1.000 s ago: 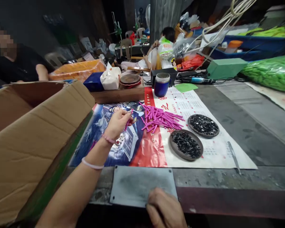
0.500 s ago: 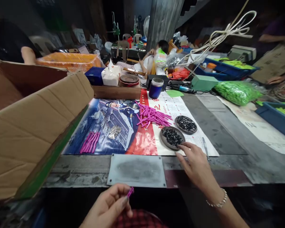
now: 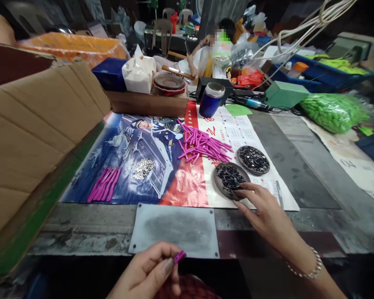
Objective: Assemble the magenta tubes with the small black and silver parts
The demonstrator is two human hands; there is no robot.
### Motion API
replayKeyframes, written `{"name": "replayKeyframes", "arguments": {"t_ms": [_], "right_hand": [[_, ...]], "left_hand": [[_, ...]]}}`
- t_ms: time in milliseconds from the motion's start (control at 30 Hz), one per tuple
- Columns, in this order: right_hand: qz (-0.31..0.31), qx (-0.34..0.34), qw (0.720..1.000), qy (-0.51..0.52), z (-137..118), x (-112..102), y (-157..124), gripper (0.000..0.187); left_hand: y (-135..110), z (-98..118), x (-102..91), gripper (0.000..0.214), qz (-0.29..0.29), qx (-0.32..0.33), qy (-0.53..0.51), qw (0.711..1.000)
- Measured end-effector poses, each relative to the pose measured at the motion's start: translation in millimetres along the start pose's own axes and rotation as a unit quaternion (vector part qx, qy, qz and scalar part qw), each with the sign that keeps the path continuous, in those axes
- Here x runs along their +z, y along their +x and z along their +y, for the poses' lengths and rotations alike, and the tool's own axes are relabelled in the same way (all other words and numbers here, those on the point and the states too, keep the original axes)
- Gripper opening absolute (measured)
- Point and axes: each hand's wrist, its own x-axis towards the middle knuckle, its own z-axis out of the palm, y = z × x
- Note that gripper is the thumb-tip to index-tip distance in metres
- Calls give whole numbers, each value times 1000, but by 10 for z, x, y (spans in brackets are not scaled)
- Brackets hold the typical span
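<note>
My left hand, low in front of the table, pinches a short purple plastic stick between thumb and fingertips; most of the stick is hidden in the hand. Over the near edge of a round dish is my right hand, fingers apart, fingertips at the small black pieces inside. I cannot make out any piece in them. A second dish of dark pieces stands just behind. Farther left lie a loose pile of purple sticks, small silver rings and a row of purple sticks.
A large cardboard box rises at the left. A grey metal plate lies at the table's front edge. A blue jar and a wooden box stand at the back. A bag of green pieces lies right. Two people are beyond the table.
My right hand's fingertips have moved further in over the near dish. My left hand still pinches the purple stick, slightly further right in view. The camera view has tilted downward.
</note>
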Motion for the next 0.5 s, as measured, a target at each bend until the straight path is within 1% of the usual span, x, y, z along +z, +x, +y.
{"name": "replayKeyframes", "arguments": {"t_ms": [100, 200, 267, 400, 500], "right_hand": [[-30, 1, 999, -13, -3, 18, 23, 28], [-56, -5, 998, -25, -25, 15, 68, 24], [-62, -19, 998, -26, -31, 7, 108, 21], [-71, -33, 997, -27, -6, 14, 187, 23], [-67, -37, 997, -10, -8, -10, 220, 23]], "left_hand": [[46, 38, 36, 44, 7, 7, 35, 999], [72, 56, 67, 44, 13, 7, 40, 999], [88, 55, 78, 43, 11, 6, 32, 999], [129, 18, 89, 39, 7, 15, 17, 1000], [168, -21, 114, 38, 28, 21, 3, 999]]}}
